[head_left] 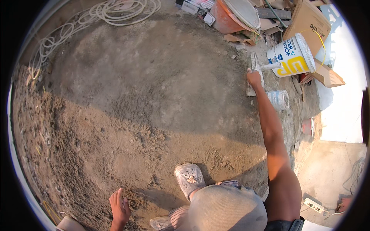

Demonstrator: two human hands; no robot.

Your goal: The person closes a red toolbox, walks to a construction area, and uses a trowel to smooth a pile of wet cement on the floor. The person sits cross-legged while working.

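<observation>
My right arm reaches far out, and my right hand (254, 78) is closed round the handle of a plastering float (250, 90). The float is a long pale board lying on the wet grey mortar (185, 73) at the patch's right edge. Just beyond it stands a white and yellow bucket (293, 57), and a clear plastic container (278, 100) lies next to my forearm. Down at the lower left, my left hand (120, 208) hangs over the rough, crumbly mortar with its fingers apart, holding nothing.
A pale clog (189, 178) on my foot rests on the mortar. Coiled white hose (123, 11) lies at the far left. An orange tub (231, 19), a cardboard box (308, 25) and scraps crowd the far right. A power strip (314, 205) sits at the lower right.
</observation>
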